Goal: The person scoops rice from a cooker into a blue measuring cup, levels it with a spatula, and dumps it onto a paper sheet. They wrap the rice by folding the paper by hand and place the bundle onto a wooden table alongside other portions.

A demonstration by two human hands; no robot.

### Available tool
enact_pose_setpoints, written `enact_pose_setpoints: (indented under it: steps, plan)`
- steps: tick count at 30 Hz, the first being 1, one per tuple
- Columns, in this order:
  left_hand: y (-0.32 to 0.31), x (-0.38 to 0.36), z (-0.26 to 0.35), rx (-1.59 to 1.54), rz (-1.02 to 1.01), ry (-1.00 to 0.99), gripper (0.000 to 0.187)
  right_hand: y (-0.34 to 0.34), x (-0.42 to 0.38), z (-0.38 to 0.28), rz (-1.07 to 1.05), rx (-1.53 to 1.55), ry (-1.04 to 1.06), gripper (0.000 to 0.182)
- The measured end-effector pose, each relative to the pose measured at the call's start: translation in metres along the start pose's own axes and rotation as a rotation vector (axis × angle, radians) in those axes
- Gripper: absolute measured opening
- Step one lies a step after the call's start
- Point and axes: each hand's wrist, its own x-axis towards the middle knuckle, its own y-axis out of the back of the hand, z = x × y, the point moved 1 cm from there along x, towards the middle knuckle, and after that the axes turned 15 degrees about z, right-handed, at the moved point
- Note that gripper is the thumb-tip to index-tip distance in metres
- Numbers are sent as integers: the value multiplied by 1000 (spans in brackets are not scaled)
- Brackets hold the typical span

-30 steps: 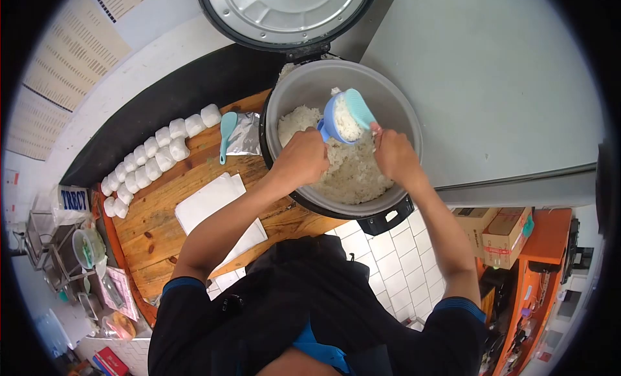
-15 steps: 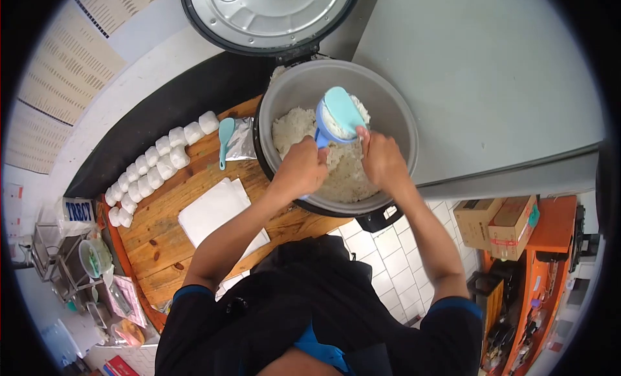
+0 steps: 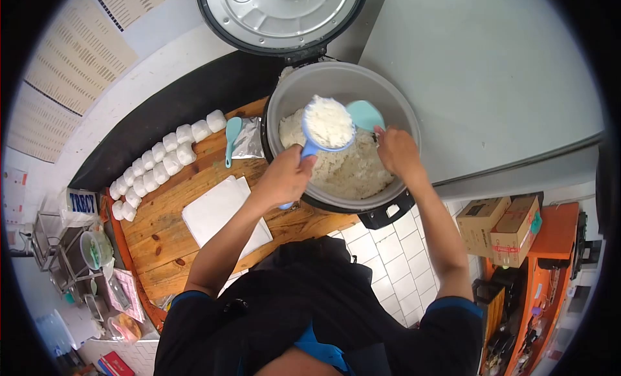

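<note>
My left hand [image 3: 285,175] is closed round the handle of a blue scoop [image 3: 309,145]. White rice [image 3: 329,122] is heaped in the scoop's round bowl, above the pot. In my right hand [image 3: 398,153] is the handle of a turquoise rice paddle [image 3: 365,115], its blade just right of the scoop and apart from it. Both hands are over a large rice cooker [image 3: 406,107] with a grey inner pot, where more cooked rice [image 3: 349,172] lies at the bottom. The cooker's metal lid [image 3: 284,17] stands raised at the back.
On the wooden table [image 3: 158,230] lie a stack of white paper sheets [image 3: 223,211], a second turquoise paddle [image 3: 232,140] on foil [image 3: 249,140], and rows of white wrapped bundles [image 3: 155,164]. A grey panel [image 3: 482,85] borders the cooker's right. Cardboard boxes [image 3: 482,224] sit on an orange shelf [image 3: 553,230].
The paddle has come off the top of the scoop and moved right, uncovering the heaped rice. My left hand has shifted slightly left and down with the scoop.
</note>
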Motion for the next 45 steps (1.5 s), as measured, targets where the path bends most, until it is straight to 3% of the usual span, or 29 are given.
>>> enact_pose_setpoints:
  steps: [1,2,3,5,6,8,9,11,12,14,15,16,17,18,19,21,23,25,26,28,31,37,40,42,43,44,45]
  plan:
    - [12,-9,1,0,-6,1,27,-26,-1,26,122,-19,92,36]
    - [27,-22,7,-168,-15,134,24,-30,-1,25,244,-39,191,33]
    - [40,-35,10,-339,-23,276,21,-29,-1,31,232,-45,194,33]
    - [63,-59,5,-381,19,317,21,8,-4,1,-56,128,629,22]
    - [70,-71,-2,-414,66,346,23,15,-5,-10,-83,129,639,22]
    - [81,-100,-21,-446,101,412,24,15,-13,-30,-54,-260,536,30]
    - [88,-116,-32,-469,134,446,24,11,-25,-42,-84,-245,567,30]
    - [93,-148,-57,-489,190,445,24,7,-55,-68,382,-112,467,35]
    - [93,-165,-66,-580,212,457,24,5,-75,-90,347,-84,514,35]
    - [91,-193,-77,-740,233,514,23,-1,-130,-142,-156,775,304,45]
    - [90,-204,-84,-810,228,551,23,-18,-163,-169,-366,942,188,57]
    - [86,-213,-102,-903,185,516,27,-64,-190,-179,-579,1125,-8,62]
    - [84,-218,-116,-916,216,527,27,-117,-214,-178,-913,1302,-391,63]
    - [81,-222,-129,-818,150,507,25,-148,-233,-197,-934,1462,-775,64]
    - [79,-229,-145,-720,79,489,23,-171,-242,-202,-963,1440,-776,64]
    - [80,-245,-218,-747,47,455,29,-212,-252,-215,-1030,1572,-1012,62]
    - [97,-258,-311,-452,161,72,52,-248,-248,-218,-1066,1512,-1058,59]
    - [104,-255,-341,430,627,159,84,-291,-240,-221,-658,1377,-609,52]
    - [106,-257,-351,428,627,180,84,-306,-247,-226,-676,1364,-616,52]
    - [110,-259,-364,665,508,213,97,-323,-261,-240,100,589,551,45]
    - [116,-258,-361,590,430,306,101,-339,-279,-253,36,399,649,45]
    - [114,-256,-364,556,449,326,106,-334,-265,-246,-89,356,706,52]
    - [112,-255,-364,569,427,321,107,-315,-249,-257,-178,434,480,47]
    - [108,-254,-368,597,422,341,111,-314,-216,-247,-107,544,205,41]
    - [106,-255,-369,595,415,346,111,-325,-188,-233,222,423,407,37]
    - [106,-254,-370,608,416,340,110,-318,-165,-233,159,314,184,37]
    - [107,-254,-371,622,417,335,109,-332,-137,-222,251,303,153,39]
